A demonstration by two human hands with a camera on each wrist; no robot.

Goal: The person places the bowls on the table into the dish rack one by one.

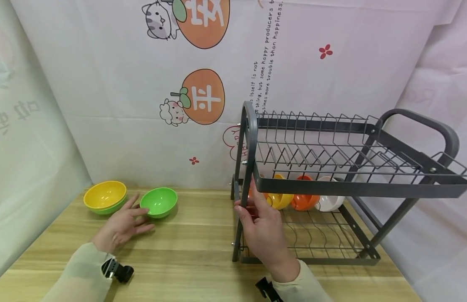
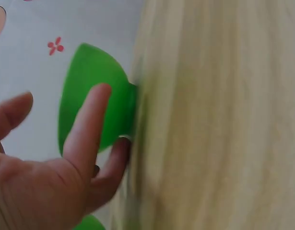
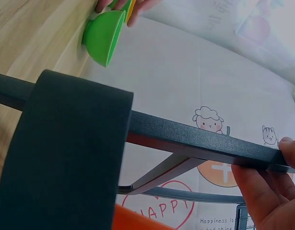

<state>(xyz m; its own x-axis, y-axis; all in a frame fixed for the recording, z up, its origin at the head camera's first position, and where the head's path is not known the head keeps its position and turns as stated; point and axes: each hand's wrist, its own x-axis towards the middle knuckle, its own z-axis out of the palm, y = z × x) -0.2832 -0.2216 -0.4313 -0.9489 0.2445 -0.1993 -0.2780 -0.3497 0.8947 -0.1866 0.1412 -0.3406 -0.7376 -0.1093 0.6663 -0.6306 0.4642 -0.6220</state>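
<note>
In the head view, the work looks partly done: four bowls stand in a row on the lower tier of the rack, while three are on the table, which I take to be the part left. The racked four are an orange bowl partly hidden behind the right hand, a yellow bowl, a second orange bowl and a white bowl. On the table, a second yellow bowl sits nested in a green bowl, with a lone green bowl to their right. That makes seven bowls and one two-tier rack; the upper tier holds no bowl. The left hand is at the lone green bowl's left side, fingers spread. In the left wrist view, those fingers are in front of and beside the bowl without closing round it; whether they touch it I cannot tell. A green sliver shows at the lower edge. In the right wrist view, the right hand grips a dark rack bar between thumb and fingers.
</note>
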